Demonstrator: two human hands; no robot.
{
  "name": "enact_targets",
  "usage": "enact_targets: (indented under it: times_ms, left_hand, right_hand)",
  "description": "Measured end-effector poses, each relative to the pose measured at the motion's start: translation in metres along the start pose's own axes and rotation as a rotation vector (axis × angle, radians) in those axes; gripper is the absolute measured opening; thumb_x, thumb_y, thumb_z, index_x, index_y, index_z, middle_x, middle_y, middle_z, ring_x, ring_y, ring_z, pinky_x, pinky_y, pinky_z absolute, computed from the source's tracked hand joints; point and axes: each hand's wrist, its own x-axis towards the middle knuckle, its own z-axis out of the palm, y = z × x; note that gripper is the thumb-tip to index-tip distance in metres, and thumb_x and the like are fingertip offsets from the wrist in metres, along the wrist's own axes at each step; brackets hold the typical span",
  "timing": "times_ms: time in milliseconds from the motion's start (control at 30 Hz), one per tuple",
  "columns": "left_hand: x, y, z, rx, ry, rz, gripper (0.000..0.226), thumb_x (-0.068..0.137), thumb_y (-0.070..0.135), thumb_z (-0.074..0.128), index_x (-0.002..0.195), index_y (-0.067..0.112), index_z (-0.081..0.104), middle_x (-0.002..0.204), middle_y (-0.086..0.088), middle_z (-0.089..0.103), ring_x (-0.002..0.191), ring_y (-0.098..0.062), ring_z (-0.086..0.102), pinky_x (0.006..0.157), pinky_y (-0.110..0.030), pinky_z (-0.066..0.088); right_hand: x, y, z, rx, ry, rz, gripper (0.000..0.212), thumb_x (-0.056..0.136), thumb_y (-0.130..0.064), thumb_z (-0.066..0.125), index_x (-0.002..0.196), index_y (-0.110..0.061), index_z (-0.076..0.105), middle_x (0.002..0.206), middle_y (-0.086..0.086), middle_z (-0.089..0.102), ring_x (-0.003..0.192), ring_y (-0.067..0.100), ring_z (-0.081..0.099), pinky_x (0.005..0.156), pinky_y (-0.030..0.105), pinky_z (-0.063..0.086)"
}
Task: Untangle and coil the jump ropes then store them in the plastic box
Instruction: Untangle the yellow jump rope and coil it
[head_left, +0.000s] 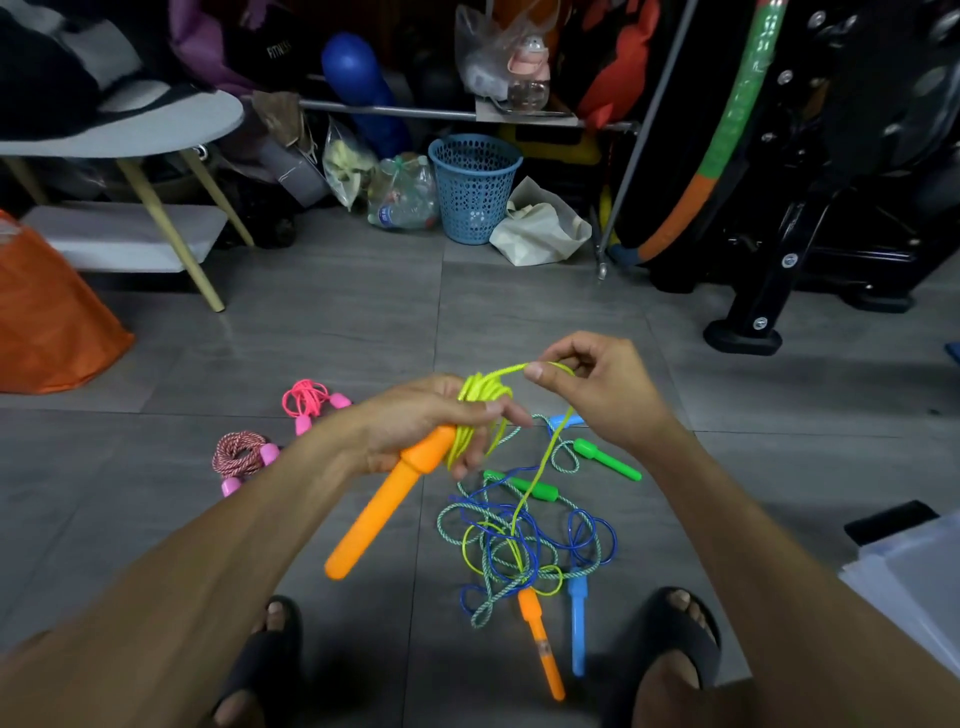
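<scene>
My left hand (415, 421) grips an orange handle (374, 514) together with several loops of yellow rope (480, 395) wound round its fingers. My right hand (597, 384) pinches the same yellow rope just right of the coil. From there the rope runs down into a tangle (524, 545) of yellow, blue and green-white ropes on the floor between my feet. In that tangle lie a second orange handle (540, 644), a blue handle (577, 629) and two green handles (524, 486) (608, 460). The clear plastic box (914, 582) stands at the right edge.
Two coiled ropes lie on the grey floor to the left: a pink one (309, 402) and a red-white one (241, 457) with pink handles. An orange bag (47, 322), a white table (119, 130), a blue basket (474, 187) and black exercise equipment (810, 208) ring the floor.
</scene>
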Motion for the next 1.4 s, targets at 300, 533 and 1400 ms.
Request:
enact_targets:
  times_ms: [300, 533, 1400]
  left_hand:
    - [-0.011, 0.007, -0.023, -0.458, 0.019, 0.214, 0.051, 0.066, 0.032, 0.078, 0.111, 0.01, 0.069, 0.054, 0.001, 0.053, 0.042, -0.01, 0.051, 0.045, -0.021, 0.042]
    - [-0.01, 0.013, -0.026, -0.655, 0.321, 0.261, 0.044, 0.083, 0.027, 0.051, 0.123, 0.013, 0.058, 0.057, 0.002, 0.059, 0.046, -0.009, 0.055, 0.05, -0.018, 0.048]
    - [0.013, 0.006, -0.015, -0.563, 0.479, 0.303, 0.02, 0.093, 0.003, 0.043, 0.108, 0.015, 0.048, 0.094, -0.006, 0.074, 0.088, -0.021, 0.071, 0.078, -0.027, 0.056]
  right_hand:
    - [-0.001, 0.051, -0.018, -0.243, -0.229, 0.393, 0.03, 0.078, -0.001, 0.072, 0.062, -0.017, 0.054, 0.056, 0.001, 0.044, 0.046, 0.004, 0.037, 0.047, 0.015, 0.031]
    - [0.004, 0.008, -0.025, 0.503, 0.036, 0.433, 0.014, 0.088, -0.007, 0.061, 0.074, -0.008, 0.06, 0.058, 0.001, 0.063, 0.05, 0.01, 0.06, 0.056, 0.019, 0.052]
    - [-0.026, -0.013, 0.022, -0.141, -0.502, 0.162, 0.007, 0.082, -0.002, 0.064, 0.08, -0.002, 0.07, 0.065, 0.01, 0.066, 0.054, 0.006, 0.058, 0.055, 0.017, 0.045]
